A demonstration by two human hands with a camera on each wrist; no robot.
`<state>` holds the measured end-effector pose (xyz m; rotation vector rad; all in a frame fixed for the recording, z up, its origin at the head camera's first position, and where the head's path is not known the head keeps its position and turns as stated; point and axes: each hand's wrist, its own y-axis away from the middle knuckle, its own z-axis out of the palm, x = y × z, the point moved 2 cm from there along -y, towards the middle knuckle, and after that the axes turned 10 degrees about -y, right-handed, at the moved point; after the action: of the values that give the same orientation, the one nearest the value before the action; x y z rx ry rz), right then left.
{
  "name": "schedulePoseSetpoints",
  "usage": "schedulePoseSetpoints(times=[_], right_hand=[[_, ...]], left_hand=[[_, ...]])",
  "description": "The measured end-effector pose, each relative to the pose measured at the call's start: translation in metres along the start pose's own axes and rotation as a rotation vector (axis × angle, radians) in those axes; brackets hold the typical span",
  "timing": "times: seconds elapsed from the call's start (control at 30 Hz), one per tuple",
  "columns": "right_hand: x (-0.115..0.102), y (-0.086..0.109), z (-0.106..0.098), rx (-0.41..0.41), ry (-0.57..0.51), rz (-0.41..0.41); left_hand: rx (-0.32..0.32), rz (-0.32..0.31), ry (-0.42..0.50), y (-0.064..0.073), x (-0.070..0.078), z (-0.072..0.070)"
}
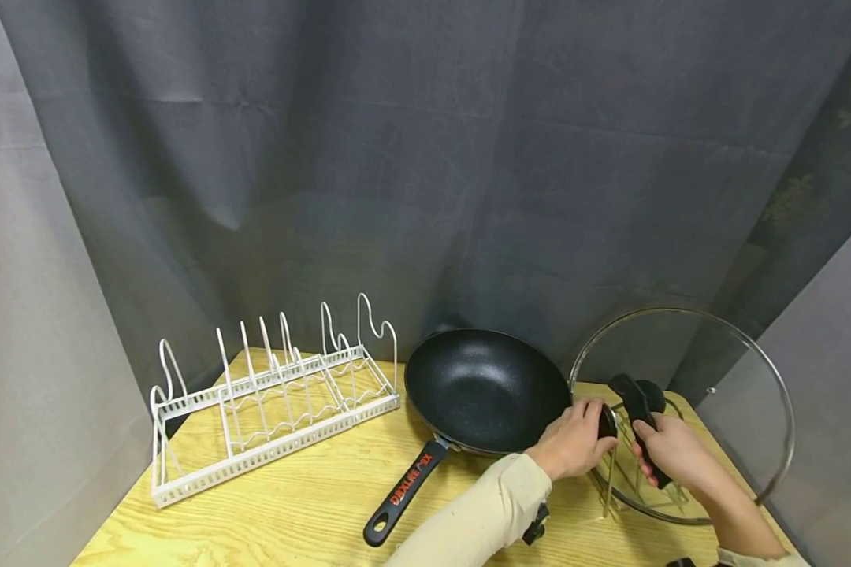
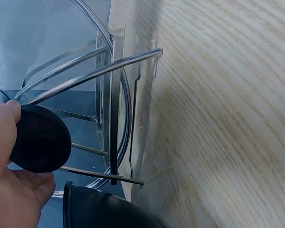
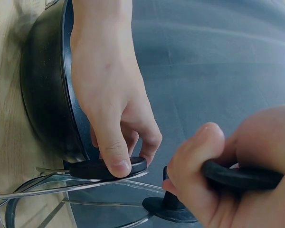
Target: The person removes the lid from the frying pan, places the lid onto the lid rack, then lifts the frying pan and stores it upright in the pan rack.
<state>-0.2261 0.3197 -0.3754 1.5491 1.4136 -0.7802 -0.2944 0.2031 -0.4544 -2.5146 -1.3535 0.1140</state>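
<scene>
My left hand (image 1: 570, 441) grips a round black knob (image 2: 42, 137) beside the wok's right rim, thumb on one side and fingers on the other. A long black handle (image 1: 638, 413) is in the grip of my right hand (image 1: 674, 453), its end poking out below the fist. Both hands overlap a large clear glass lid (image 1: 787, 409) with a metal rim, standing upright in a wire lid rack (image 2: 114, 114). Behind the right hand shows another black knob with a flared base (image 3: 168, 209). What the long handle is fixed to, I cannot tell.
A black wok (image 1: 482, 390) sits left of my left hand, its handle (image 1: 406, 492) pointing toward the front. Farther left stands a white wire pan rack (image 1: 276, 441) with upright dividers on the wooden table (image 1: 305, 520). Grey curtains (image 1: 411, 157) hang behind and at the sides.
</scene>
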Motion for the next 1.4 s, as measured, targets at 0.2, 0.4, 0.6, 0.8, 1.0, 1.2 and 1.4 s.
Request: schedulePoseSetpoints(times=[0.2, 0.4, 0.6, 0.8, 1.0, 1.2, 1.4], right_hand=[[0.000, -0.001, -0.001, -0.010, 0.014, -0.007], [0.000, -0.002, -0.005, -0.068, -0.019, 0.008], [0.000, -0.003, -0.014, -0.212, -0.098, 0.006], [0.003, -0.004, -0.018, -0.261, -0.128, 0.008], [0.006, -0.004, -0.017, -0.229, -0.133, -0.002], [0.004, -0.005, -0.015, -0.203, -0.147, -0.019], [0.002, -0.005, -0.014, -0.208, -0.153, -0.026]], left_hand=[[0.002, 0.009, -0.001, 0.001, 0.001, 0.001], [-0.002, 0.018, 0.006, 0.001, 0.001, 0.000], [-0.019, 0.016, 0.024, -0.002, -0.001, -0.003], [-0.012, 0.017, 0.028, -0.004, 0.000, -0.002], [0.016, 0.002, 0.025, -0.003, 0.000, 0.000], [0.027, 0.011, 0.032, -0.005, -0.002, 0.002], [0.032, 0.014, 0.037, -0.004, -0.003, 0.000]])
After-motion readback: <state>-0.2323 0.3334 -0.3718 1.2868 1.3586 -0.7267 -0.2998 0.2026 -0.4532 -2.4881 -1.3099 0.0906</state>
